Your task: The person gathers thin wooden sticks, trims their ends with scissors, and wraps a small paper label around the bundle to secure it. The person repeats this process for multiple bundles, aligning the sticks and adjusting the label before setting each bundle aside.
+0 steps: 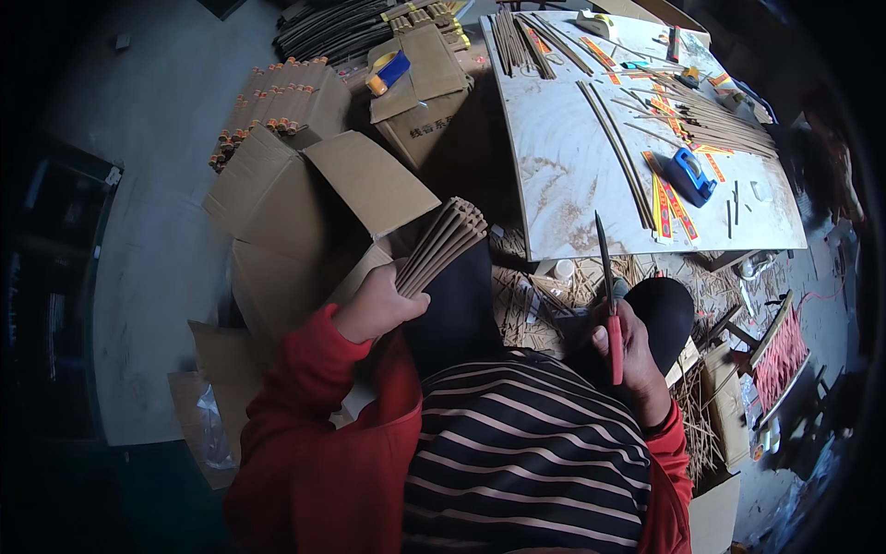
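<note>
My left hand is closed round a bundle of brown incense sticks. Their even ends fan slightly up and to the right, beside the flap of an open cardboard box. Over my right knee, my right hand grips a red-handled blade, long, dark and pointed. It stands nearly upright, tip up, just short of the table's near edge. Seen edge-on, it could be scissors or a knife; I cannot tell which. The blade and the bundle are well apart.
On the white table lie loose incense sticks, red-and-yellow paper strips and a blue tape dispenser. Wrapped bundles are stacked at the far left. Another tape dispenser sits on a closed carton. Broken sticks litter the floor.
</note>
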`<state>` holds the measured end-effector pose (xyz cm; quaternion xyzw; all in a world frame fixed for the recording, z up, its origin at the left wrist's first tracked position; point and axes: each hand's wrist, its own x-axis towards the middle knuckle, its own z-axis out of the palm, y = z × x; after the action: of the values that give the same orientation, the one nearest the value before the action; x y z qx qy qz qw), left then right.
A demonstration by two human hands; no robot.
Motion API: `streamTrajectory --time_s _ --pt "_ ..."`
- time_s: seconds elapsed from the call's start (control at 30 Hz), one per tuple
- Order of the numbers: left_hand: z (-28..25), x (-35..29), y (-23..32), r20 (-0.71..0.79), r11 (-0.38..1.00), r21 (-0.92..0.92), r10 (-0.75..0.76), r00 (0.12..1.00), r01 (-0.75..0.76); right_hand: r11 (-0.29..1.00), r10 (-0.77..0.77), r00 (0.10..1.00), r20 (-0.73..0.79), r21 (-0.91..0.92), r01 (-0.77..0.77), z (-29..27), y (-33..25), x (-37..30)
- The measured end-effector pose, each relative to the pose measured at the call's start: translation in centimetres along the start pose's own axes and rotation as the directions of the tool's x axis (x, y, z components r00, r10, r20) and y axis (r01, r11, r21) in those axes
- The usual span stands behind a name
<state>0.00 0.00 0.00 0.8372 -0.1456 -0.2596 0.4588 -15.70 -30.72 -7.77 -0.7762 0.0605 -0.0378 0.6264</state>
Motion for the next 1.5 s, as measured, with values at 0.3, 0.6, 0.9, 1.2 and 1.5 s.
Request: streamTrajectory --time_s 0.3,0.6,0.9,1.2,1.5 --pt "1.1 -1.6 -1.7 0.243 0.988 -0.115 -0.074 0.967 0.104 0.964 -0.110 0.990 0.089 -0.232 0.128 3.2 -3.3 1.5" --pt "1.7 -1.5 -4.1 0.385 0.983 -0.081 -0.121 0.915 0.164 0.956 -0.012 0.983 0.182 -0.285 0.064 3.0 -4.7 1.3" --pt "2.2 -1.7 -3.4 0.427 0.986 0.010 -0.157 0.891 0.169 0.941 -0.112 0.970 0.217 -0.290 0.174 2.4 -4.2 0.9" --pt "1.5 -0.7 -4.1 0.705 0.982 -0.021 -0.118 0.700 0.186 0.919 -0.130 0.961 0.243 -0.333 0.209 0.8 -3.7 0.3" --pt "2.1 -0.2 -3.9 0.762 0.964 -0.046 -0.136 0.633 0.262 0.908 -0.121 0.934 0.337 -0.344 0.241 -0.3 -3.7 -0.9"
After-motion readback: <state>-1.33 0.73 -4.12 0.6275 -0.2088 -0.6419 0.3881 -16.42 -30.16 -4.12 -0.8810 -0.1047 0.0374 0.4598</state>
